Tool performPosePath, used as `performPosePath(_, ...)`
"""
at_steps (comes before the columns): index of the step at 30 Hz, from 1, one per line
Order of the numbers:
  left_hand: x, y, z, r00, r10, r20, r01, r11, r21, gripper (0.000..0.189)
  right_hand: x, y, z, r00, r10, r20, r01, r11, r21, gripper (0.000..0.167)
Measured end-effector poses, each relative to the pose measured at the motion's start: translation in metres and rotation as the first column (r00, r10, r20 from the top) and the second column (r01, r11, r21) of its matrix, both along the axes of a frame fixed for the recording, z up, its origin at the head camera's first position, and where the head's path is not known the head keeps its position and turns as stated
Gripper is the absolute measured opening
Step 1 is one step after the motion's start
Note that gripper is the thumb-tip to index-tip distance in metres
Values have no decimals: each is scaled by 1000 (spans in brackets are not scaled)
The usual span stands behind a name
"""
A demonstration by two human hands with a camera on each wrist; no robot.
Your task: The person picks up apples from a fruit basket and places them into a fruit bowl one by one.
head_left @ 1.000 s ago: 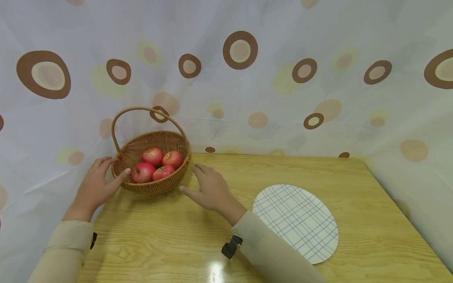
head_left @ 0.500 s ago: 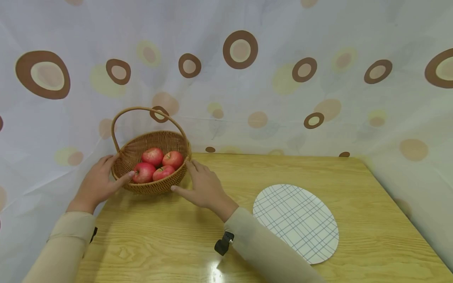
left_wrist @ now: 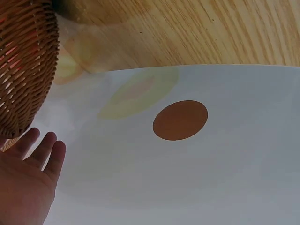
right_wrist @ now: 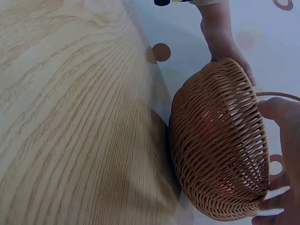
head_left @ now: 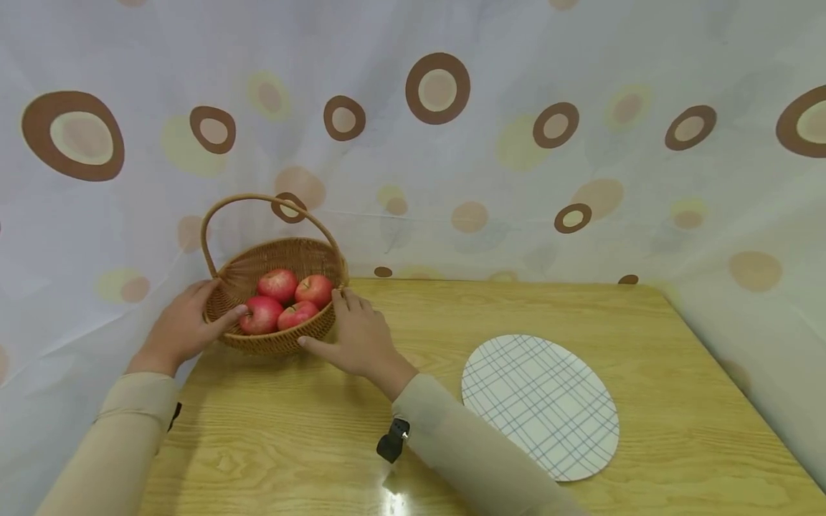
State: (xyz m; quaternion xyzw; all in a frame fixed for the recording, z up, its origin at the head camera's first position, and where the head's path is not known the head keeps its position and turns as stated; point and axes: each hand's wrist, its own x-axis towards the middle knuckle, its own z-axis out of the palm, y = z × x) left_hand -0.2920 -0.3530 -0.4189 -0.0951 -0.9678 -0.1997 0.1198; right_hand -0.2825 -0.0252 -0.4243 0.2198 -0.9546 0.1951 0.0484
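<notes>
The left hand (head_left: 178,328) and right hand (head_left: 364,342), fingers extended, touch a wicker basket (head_left: 271,344) of red apples (head_left: 261,317). A checked placemat (head_left: 542,408) lies on the tabletop (head_left: 665,358).

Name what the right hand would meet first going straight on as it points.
The wicker basket, probably at its right end: the right hand overlaps it in the head view, though contact is hard to judge.

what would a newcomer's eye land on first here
Probably the four red apples in the brown woven wicker basket at the far left of the yellow wood-grain table. The bare left hand and bare right hand frame that basket, one at either side. Then comes the flat white oval mat with blue crossing lines, lying on the table right of centre.
</notes>
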Motion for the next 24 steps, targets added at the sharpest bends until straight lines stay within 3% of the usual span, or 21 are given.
performPosePath(6,-2,-1,1,1000,-2,31,2,1000,3,91,-2,-10,4,998,-55,23,55,998,-22,115)
performPosePath(18,-11,0,0,996,-32,85,32,999,0,102,-11,-24,2,991,-133,30,132,990,44,138)
performPosePath(24,-14,-1,0,991,-33,127,33,999,1,103,-14,-28,2,990,-140,15,140,990,21,146)
